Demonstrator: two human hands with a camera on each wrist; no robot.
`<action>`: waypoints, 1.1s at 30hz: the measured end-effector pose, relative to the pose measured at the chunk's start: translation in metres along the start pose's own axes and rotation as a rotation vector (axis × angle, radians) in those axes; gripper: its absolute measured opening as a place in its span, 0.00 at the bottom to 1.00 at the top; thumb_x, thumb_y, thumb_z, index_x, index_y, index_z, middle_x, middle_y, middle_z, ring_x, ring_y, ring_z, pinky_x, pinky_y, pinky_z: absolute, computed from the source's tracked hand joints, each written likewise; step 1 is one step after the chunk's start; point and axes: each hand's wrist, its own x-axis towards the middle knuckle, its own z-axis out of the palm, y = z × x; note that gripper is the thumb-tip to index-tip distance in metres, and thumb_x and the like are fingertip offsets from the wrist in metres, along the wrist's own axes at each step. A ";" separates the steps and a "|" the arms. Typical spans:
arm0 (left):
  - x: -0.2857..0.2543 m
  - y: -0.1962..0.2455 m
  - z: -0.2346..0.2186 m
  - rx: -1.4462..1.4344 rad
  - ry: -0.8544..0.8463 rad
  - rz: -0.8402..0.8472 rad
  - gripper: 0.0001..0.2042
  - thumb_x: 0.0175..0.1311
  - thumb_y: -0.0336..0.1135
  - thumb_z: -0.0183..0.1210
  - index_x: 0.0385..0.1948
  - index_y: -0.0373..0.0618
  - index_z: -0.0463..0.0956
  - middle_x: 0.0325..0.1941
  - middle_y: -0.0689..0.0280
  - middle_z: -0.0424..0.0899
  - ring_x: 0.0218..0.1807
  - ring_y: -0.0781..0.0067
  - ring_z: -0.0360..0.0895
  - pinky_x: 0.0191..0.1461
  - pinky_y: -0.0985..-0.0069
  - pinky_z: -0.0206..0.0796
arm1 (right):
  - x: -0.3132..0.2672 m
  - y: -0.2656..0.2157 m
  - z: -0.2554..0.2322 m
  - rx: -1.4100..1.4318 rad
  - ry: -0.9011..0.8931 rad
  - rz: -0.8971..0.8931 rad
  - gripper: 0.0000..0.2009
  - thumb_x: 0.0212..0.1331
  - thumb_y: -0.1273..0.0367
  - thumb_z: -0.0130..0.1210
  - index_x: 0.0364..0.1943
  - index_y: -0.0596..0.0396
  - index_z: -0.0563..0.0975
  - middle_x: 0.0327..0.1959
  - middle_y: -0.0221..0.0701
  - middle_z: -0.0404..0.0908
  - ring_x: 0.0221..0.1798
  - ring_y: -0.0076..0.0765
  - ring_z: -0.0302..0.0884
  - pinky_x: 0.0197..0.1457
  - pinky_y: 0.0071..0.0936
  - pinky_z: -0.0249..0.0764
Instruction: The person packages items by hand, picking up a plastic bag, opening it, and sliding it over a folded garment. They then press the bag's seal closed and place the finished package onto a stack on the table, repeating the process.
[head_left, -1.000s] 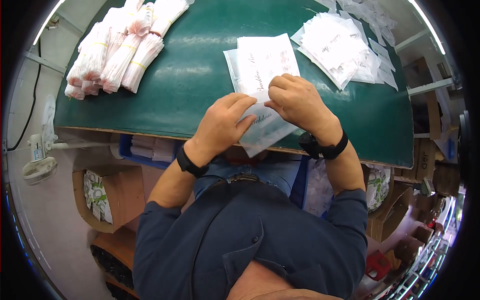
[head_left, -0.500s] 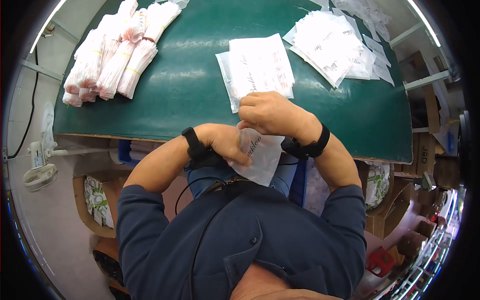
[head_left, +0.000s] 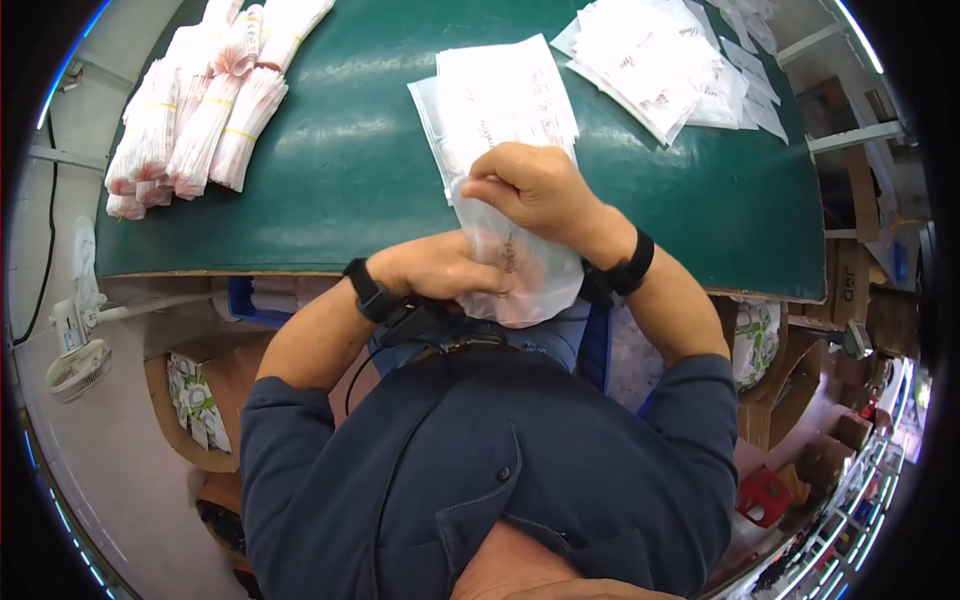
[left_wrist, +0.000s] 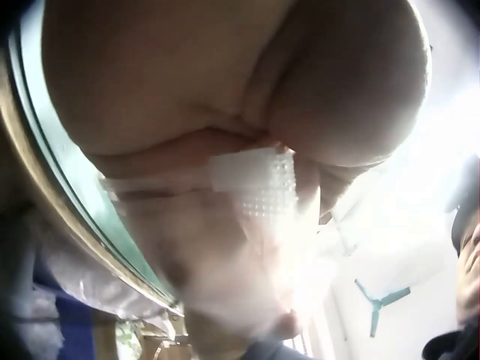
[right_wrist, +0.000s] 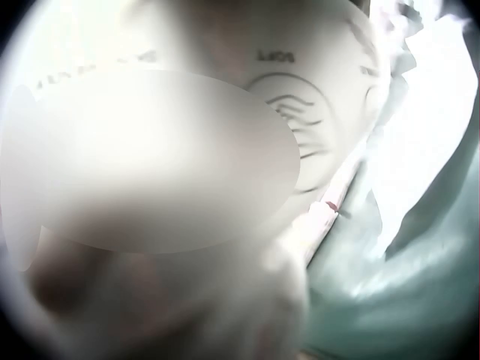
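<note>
Beyond hands, green table (head_left: 340,190); left, white fan (head_left: 80,370) by wall.

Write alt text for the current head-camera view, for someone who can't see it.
Seen from above, a person's right hand pinches the top of a translucent printed bag, while the left hand holds its side, fingers showing through. Beyond, a green table holds rubber-banded bundles at left, a stack of printed packets in the middle and a messy pile at right.

tabletop (head_left: 345,130): green | bag (head_left: 520,280): translucent white, black lettering | shirt (head_left: 480,450): navy
</note>
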 end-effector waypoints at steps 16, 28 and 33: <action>-0.007 0.015 0.013 -0.152 -0.404 -0.221 0.20 0.71 0.35 0.58 0.60 0.36 0.84 0.39 0.61 0.91 0.35 0.75 0.85 0.40 0.79 0.76 | -0.002 -0.013 0.026 0.032 0.056 -0.376 0.09 0.60 0.69 0.75 0.35 0.53 0.82 0.22 0.31 0.75 0.23 0.41 0.76 0.26 0.36 0.72; -0.007 0.014 0.003 -0.100 -0.397 -0.253 0.24 0.73 0.34 0.54 0.69 0.39 0.76 0.42 0.60 0.91 0.31 0.74 0.85 0.39 0.79 0.76 | -0.002 -0.007 0.022 -0.094 0.064 -0.325 0.11 0.62 0.67 0.74 0.42 0.54 0.83 0.29 0.33 0.79 0.29 0.40 0.79 0.32 0.35 0.77; -0.011 0.010 -0.006 -0.505 0.012 0.026 0.24 0.77 0.33 0.53 0.71 0.36 0.71 0.51 0.56 0.89 0.33 0.73 0.84 0.44 0.76 0.78 | -0.010 0.016 -0.021 -0.073 0.530 -0.040 0.21 0.71 0.60 0.67 0.60 0.59 0.79 0.43 0.34 0.84 0.43 0.31 0.83 0.47 0.32 0.82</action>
